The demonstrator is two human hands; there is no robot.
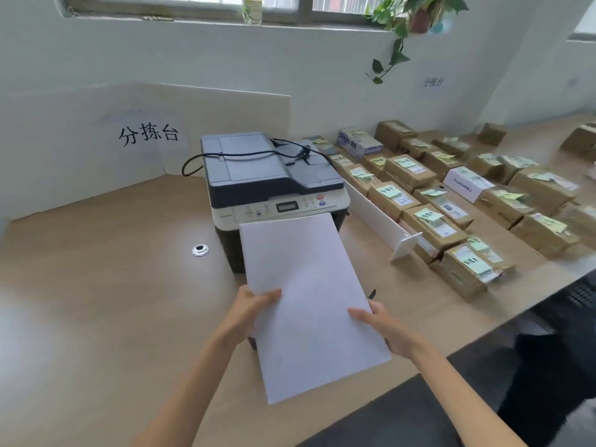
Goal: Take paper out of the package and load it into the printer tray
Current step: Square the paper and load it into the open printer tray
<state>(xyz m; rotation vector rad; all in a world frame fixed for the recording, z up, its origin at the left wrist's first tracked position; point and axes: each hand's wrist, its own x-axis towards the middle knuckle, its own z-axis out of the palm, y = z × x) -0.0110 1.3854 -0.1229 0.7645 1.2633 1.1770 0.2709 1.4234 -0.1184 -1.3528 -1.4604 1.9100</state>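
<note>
A white stack of paper (306,304) is held flat in the air in front of the printer (267,185). My left hand (251,312) grips its left edge and my right hand (382,327) grips its right edge. The stack's far end reaches over the printer's front, below the control panel (287,206). The paper hides most of the pulled-out printer tray; only dark bits of the tray (252,342) show beside the stack. No paper package is in view.
A black cable (245,153) lies across the printer's lid. A white divider board (375,217) stands right of the printer, with several labelled cardboard parcels (451,204) beyond it. A metal grommet (200,250) sits in the wooden desk (96,285). White partition behind.
</note>
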